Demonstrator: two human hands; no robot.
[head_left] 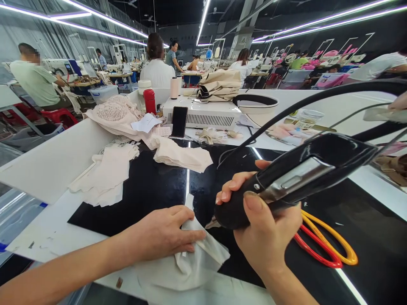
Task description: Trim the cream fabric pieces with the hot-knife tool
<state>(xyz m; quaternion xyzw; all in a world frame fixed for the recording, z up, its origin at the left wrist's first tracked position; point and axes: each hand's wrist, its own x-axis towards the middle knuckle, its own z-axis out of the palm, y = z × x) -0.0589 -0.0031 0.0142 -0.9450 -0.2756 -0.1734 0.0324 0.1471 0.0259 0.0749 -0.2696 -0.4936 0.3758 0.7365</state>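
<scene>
Left hand (168, 233): your fingers are curving over a pale cloth (203, 267) and pressing it; whether they are pinching it, I cannot tell.
Cloth: it is lying rumpled across the near edge of the black sheet (152, 186), its lower part spreading over the white table (47, 237).
Right hand (267, 237): your fingers are wrapping firmly around a black tool (305, 161), your thumb pressing near its metal strip.
Tool's rounded end: you are holding it above the sheet, just right of the cloth.
Loop handles (349, 256): one yellow, one red, they are lying beyond your right wrist, toward the sheet's near right corner.
Beige pieces: one stack (111, 169) is overlapping the sheet's left edge; another stack (181, 156) is lying near its far edge.
Table's far edge: a phone (179, 121) is standing before a white box (203, 121), a red flask (149, 101) standing leftward.
</scene>
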